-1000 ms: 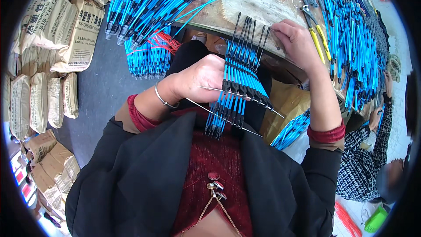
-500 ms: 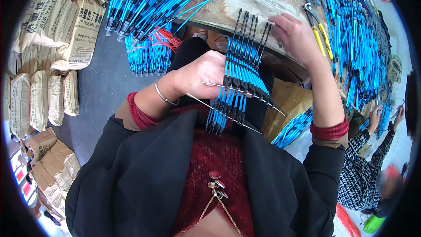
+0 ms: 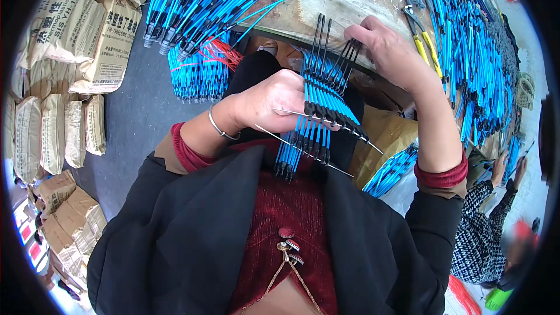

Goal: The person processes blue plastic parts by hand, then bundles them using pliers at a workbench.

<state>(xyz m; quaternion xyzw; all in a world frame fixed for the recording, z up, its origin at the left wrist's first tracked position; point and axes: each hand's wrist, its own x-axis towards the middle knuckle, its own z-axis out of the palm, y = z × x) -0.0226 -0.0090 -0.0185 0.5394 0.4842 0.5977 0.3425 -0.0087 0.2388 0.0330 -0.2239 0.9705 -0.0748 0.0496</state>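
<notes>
My left hand (image 3: 279, 102) is closed around a flat row of thin blue rods (image 3: 326, 99) with black joints and black ends, held above my lap. Two thin metal wires (image 3: 373, 147) run crosswise through the row near its black joints. The rods' long black looped ends (image 3: 319, 38) point away from me, toward the table. At the right side of those ends, my right hand (image 3: 386, 52) has its thumb and fingers bent together on a few of them. Exactly which ends it pinches is partly hidden.
A worn wooden table (image 3: 326, 3) lies ahead, with yellow-handled pliers (image 3: 426, 46) on its right part. Piles of blue rods (image 3: 204, 0) lie at left and right. Paper sacks (image 3: 52, 128) stand along the left. A co-worker's hands (image 3: 507, 169) work at far right.
My right hand has moved slightly left and toward me, onto the right-hand black ends, which now lean closer together. The row has shifted a little to the right with my left hand.
</notes>
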